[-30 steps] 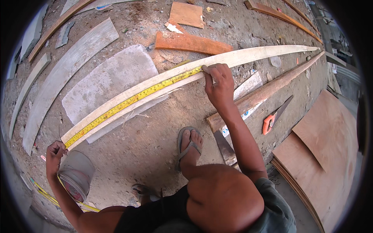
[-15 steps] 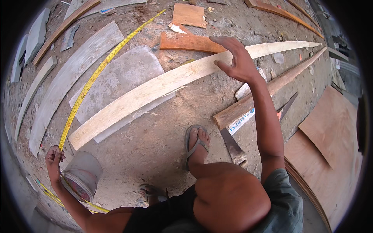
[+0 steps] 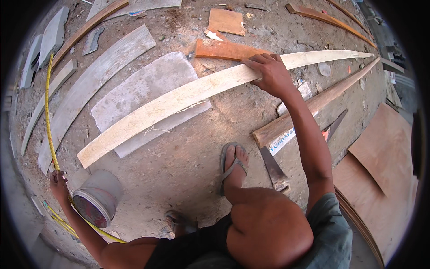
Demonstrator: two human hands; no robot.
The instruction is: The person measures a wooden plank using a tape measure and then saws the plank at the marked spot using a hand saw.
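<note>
Your right fingers (image 3: 254, 62): curled over board (image 3: 168, 102), gripping near mid-length | board axis: lower left to upper right | your left fingers (image 3: 54, 177): apparently pinching tape (image 3: 48, 112), left of board's near end, apart

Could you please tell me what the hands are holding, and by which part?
The left hand holds the yellow tape partway along its strip; the right hand grips the pale board between its ends.

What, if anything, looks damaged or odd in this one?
The pale board: thin splinters hang ragged from its near edge, left of the right hand. They look odd because most of that edge runs fairly smooth.
</note>
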